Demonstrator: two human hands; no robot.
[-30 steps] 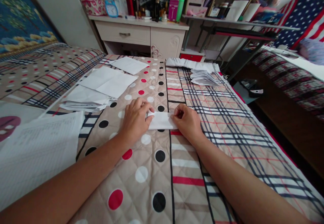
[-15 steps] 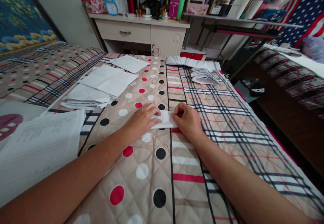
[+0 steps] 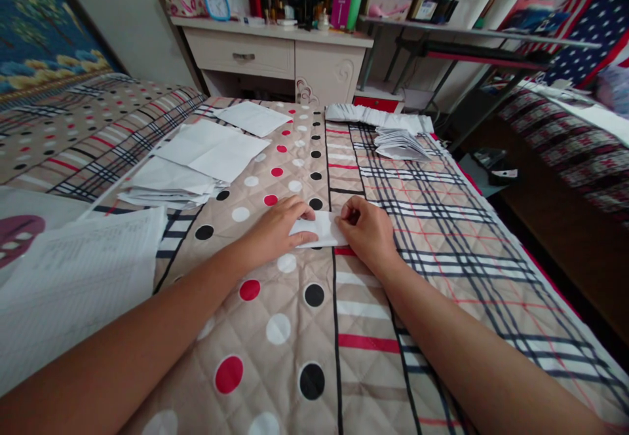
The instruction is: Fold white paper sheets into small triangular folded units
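A small folded strip of white paper [image 3: 323,228] lies on the patterned bedspread [image 3: 280,363] between my hands. My left hand [image 3: 281,228] grips its left end, thumb on the near side and fingers on the far side. At the right end, my right hand [image 3: 366,226] pinches the paper between thumb and curled forefinger. To the left, a pile of white paper sheets [image 3: 206,150] is spread on the bed, with one separate sheet [image 3: 253,118] beyond it. Farther off on the right sit a bundle of folded papers [image 3: 400,143] and a long row of folded papers [image 3: 378,118].
Lined written sheets [image 3: 83,291] lie at the near left. A white cabinet [image 3: 240,55] with bottles and a blue alarm clock [image 3: 216,1] stands past the bed's far edge. A metal-legged desk [image 3: 472,38] is at the back right, and another bed [image 3: 555,140] lies across the gap.
The view has shifted slightly, moving the background a little up and right. Both hands keep their hold on the folded paper, with hardly any movement.
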